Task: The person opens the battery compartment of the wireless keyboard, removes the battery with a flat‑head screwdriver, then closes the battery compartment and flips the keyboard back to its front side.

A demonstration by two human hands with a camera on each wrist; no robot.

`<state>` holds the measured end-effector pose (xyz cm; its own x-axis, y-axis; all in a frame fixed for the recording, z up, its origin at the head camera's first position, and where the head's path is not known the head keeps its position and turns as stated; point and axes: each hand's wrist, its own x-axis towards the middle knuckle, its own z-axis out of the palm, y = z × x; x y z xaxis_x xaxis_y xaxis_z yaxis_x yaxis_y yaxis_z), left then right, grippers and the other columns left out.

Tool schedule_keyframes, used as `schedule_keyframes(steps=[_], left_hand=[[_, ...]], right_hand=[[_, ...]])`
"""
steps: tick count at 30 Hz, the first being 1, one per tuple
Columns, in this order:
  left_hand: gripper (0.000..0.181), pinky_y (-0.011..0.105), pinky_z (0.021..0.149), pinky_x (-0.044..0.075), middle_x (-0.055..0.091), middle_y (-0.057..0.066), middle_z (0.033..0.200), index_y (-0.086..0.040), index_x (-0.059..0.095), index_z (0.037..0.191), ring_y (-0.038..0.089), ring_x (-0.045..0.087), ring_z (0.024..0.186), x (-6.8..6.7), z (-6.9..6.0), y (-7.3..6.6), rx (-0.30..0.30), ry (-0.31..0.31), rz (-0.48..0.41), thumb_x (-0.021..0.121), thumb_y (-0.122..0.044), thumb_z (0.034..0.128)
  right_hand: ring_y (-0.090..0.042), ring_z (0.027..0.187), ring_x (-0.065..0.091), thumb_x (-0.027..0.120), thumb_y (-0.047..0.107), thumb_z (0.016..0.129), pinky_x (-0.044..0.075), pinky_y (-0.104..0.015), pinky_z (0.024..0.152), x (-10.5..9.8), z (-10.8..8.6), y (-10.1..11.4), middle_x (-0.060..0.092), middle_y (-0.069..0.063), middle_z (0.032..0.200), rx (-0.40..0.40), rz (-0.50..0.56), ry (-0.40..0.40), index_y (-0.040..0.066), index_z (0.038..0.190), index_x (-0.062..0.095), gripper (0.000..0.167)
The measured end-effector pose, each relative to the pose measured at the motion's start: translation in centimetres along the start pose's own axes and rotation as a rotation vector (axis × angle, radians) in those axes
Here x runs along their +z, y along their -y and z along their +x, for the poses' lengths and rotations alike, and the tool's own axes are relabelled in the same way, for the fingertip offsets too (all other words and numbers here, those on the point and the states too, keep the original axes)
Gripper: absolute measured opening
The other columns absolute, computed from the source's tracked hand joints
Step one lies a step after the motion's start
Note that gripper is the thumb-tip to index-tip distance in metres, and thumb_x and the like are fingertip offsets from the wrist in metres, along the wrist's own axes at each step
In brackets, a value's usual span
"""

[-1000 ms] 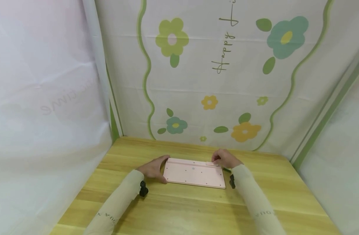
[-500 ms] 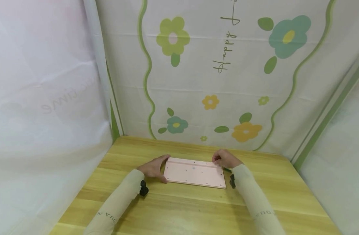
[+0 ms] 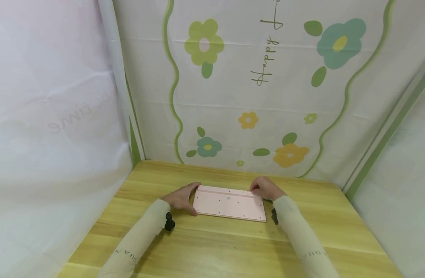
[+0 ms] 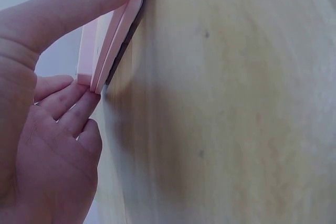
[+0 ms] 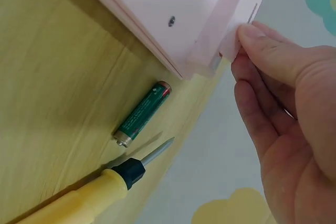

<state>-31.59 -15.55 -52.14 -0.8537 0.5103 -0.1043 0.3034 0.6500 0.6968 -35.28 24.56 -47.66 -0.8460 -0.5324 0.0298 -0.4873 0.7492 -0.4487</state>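
Note:
A pink keyboard (image 3: pixel 229 207) lies face down on the wooden table, its underside dotted with several small screws and a raised bar along the far edge. My left hand (image 3: pixel 179 199) holds its left end, thumb at the near corner and fingers at the far one. At the far right of the raised bar, my right hand (image 3: pixel 268 188) pinches the pink battery cover (image 5: pixel 242 19) between thumb and fingers. In the right wrist view the cover sits tilted, with one end sticking out past the bar. The fingers partly hide the battery slot.
Beside the keyboard's right end lie a green battery (image 5: pixel 143 114) and a screwdriver with a yellow handle (image 5: pixel 84 200), its tip near the battery. A white cloth with printed flowers (image 3: pixel 248 120) hangs behind the table (image 3: pixel 212 251), and more cloth hangs at both sides.
The right hand has shifted very slightly left along the bar with the battery cover, whose visible part has narrowed. The left hand and keyboard stay in place.

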Motion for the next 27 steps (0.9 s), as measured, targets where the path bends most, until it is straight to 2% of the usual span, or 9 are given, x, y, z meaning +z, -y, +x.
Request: schedule_keyframes(steps=[6, 11, 15, 18, 20, 23, 25, 27], left_hand=[[0.127, 0.055, 0.133, 0.023, 0.027, 0.013, 0.175, -0.01, 0.023, 0.168, 0.035, 0.023, 0.163, 0.0, -0.1, 0.0, 0.002, 0.007, 0.001, 0.101, -0.032, 0.0702], [0.128, 0.055, 0.133, 0.023, 0.027, 0.013, 0.175, -0.009, 0.023, 0.168, 0.036, 0.024, 0.163, 0.0, 0.0, 0.0, 0.0, -0.002, 0.009, 0.101, -0.032, 0.0695], [0.128, 0.056, 0.133, 0.023, 0.027, 0.014, 0.175, -0.008, 0.023, 0.168, 0.036, 0.023, 0.163, -0.1, 0.0, 0.0, 0.01, 0.003, -0.006, 0.101, -0.032, 0.0694], [0.128, 0.056, 0.133, 0.023, 0.027, 0.014, 0.175, -0.008, 0.023, 0.168, 0.037, 0.023, 0.163, -0.2, 0.0, 0.0, 0.016, 0.006, -0.009, 0.101, -0.032, 0.0694], [0.129, 0.056, 0.133, 0.023, 0.026, 0.014, 0.175, -0.009, 0.022, 0.168, 0.036, 0.023, 0.163, -0.2, 0.0, 0.1, 0.016, 0.006, -0.002, 0.101, -0.032, 0.0695], [0.128, 0.056, 0.133, 0.023, 0.026, 0.014, 0.175, -0.009, 0.023, 0.168, 0.037, 0.023, 0.163, -0.3, -0.1, 0.0, 0.016, 0.006, 0.002, 0.101, -0.031, 0.0693], [0.128, 0.057, 0.133, 0.023, 0.026, 0.015, 0.175, -0.008, 0.023, 0.168, 0.037, 0.023, 0.163, -0.3, -0.2, -0.1, 0.019, 0.011, 0.003, 0.101, -0.031, 0.0702], [0.127, 0.057, 0.132, 0.023, 0.027, 0.015, 0.175, -0.007, 0.023, 0.168, 0.038, 0.023, 0.163, -0.2, -0.2, -0.2, 0.021, 0.017, -0.002, 0.101, -0.03, 0.0709]], right_hand=[[-0.032, 0.095, 0.073, 0.072, -0.007, 0.095, 0.064, -0.035, 0.078, 0.2, -0.6, 0.9, 0.078, -0.014, 0.1, -0.008, -0.079, -0.009, -0.003, 0.098, 0.082, 0.012], [-0.024, 0.09, 0.07, 0.073, -0.008, 0.093, 0.063, -0.031, 0.077, 0.4, -0.9, 1.3, 0.075, -0.013, 0.096, -0.034, -0.133, -0.016, -0.002, 0.099, 0.083, 0.013], [-0.013, 0.076, 0.056, 0.069, -0.015, 0.09, 0.053, -0.022, 0.066, 0.6, -0.9, 1.3, 0.069, -0.009, 0.086, -0.078, -0.181, -0.01, -0.002, 0.089, 0.083, 0.019], [-0.011, 0.071, 0.043, 0.066, -0.019, 0.088, 0.042, -0.02, 0.06, 0.8, -0.9, 1.2, 0.061, -0.007, 0.079, -0.108, -0.193, 0.0, -0.004, 0.088, 0.083, 0.022], [-0.011, 0.071, 0.043, 0.066, -0.018, 0.089, 0.042, -0.02, 0.06, 0.8, -0.9, 1.0, 0.059, -0.008, 0.078, -0.123, -0.186, 0.0, -0.006, 0.094, 0.083, 0.021], [-0.015, 0.078, 0.057, 0.069, -0.012, 0.093, 0.054, -0.025, 0.068, 0.6, -1.3, 0.7, 0.066, -0.009, 0.087, -0.137, -0.174, 0.006, -0.004, 0.103, 0.082, 0.019], [-0.024, 0.091, 0.068, 0.07, -0.006, 0.096, 0.062, -0.035, 0.082, 0.3, -1.7, 0.4, 0.073, -0.013, 0.1, -0.124, -0.163, 0.018, -0.004, 0.113, 0.08, 0.02], [-0.032, 0.107, 0.07, 0.07, 0.002, 0.099, 0.062, -0.046, 0.095, -0.2, -2.3, 0.1, 0.074, -0.016, 0.116, -0.092, -0.157, 0.037, -0.004, 0.122, 0.076, 0.025]])
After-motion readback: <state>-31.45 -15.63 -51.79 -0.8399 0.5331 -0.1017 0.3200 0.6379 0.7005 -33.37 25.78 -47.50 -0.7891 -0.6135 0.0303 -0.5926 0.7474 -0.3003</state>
